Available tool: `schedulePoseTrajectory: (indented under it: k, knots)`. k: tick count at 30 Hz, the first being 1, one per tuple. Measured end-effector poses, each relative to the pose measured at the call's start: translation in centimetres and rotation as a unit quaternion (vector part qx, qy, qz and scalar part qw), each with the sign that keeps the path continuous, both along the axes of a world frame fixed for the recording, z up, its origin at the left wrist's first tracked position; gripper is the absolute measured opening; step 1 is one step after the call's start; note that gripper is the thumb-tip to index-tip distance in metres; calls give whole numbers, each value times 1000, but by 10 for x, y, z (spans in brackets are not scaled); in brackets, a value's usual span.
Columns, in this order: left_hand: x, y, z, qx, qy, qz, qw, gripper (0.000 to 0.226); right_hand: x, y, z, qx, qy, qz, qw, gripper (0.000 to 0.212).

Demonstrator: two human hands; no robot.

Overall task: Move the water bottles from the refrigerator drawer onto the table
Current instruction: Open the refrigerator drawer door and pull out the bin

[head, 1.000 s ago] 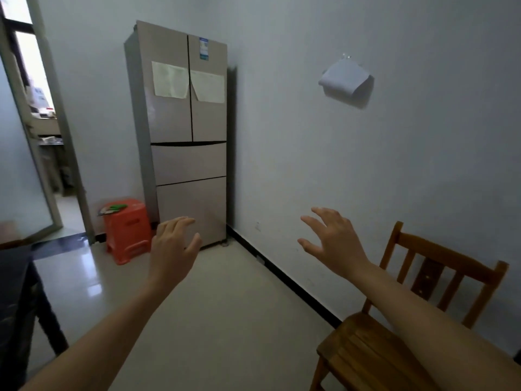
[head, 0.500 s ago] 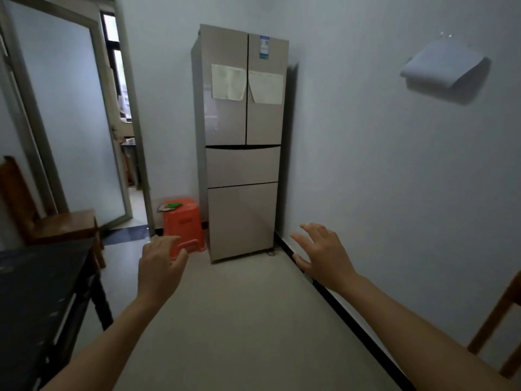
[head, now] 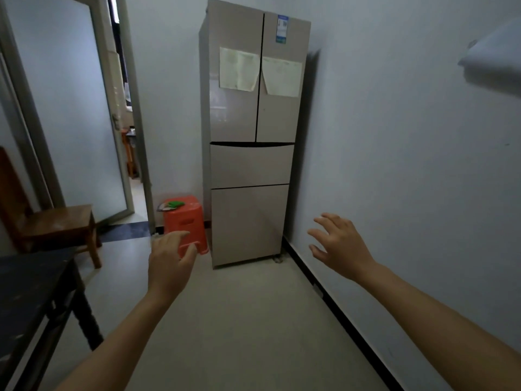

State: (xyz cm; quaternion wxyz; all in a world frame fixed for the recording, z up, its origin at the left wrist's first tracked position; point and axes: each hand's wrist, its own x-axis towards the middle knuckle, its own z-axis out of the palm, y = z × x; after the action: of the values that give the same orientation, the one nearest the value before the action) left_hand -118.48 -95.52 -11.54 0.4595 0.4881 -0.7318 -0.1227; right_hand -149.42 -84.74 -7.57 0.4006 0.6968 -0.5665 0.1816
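Observation:
A tall beige refrigerator [head: 253,122] stands against the far wall, in the corner by the right wall. Its two upper doors and both drawers are closed: the middle drawer [head: 251,165] and the lower drawer [head: 248,224]. No water bottles show. A dark table [head: 31,289] fills the lower left. My left hand [head: 169,263] and my right hand [head: 339,246] are stretched out in front of me, fingers loosely spread, holding nothing, well short of the refrigerator.
An orange plastic stool [head: 184,221] with something green on it sits left of the refrigerator. A wooden chair [head: 56,224] stands at the left near a glass door [head: 70,103] and an open doorway. A black baseboard runs along the right wall.
The view has swung left and moved closer to the refrigerator, which now sits central and larger. The chair at right has left the view. Both hands stay extended and empty.

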Motion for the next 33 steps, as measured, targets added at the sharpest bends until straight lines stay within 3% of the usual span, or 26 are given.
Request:
schedulePoseTrajectory:
  k: [7,15,19,25,33]
  knots:
    - [-66,-78,8,6,30,-16,999,28,-52,-91,0,-5,-2,7,1000,29]
    - [-122,-180,24,28,43,29,998,42,-121,-219,-3,0,-26,40,999,20]
    - [-128,-214,16,51,60,71,994,44,-129,-284,-21,10,-38,59,997,39]
    - [-129,-277,13,30,105,108,988,23,-125,-382,-43,30,-69,86,993,31]
    - [-121,-409,3,54,58,147,986,25,-125,-506,-39,32,-21,91,995,56]
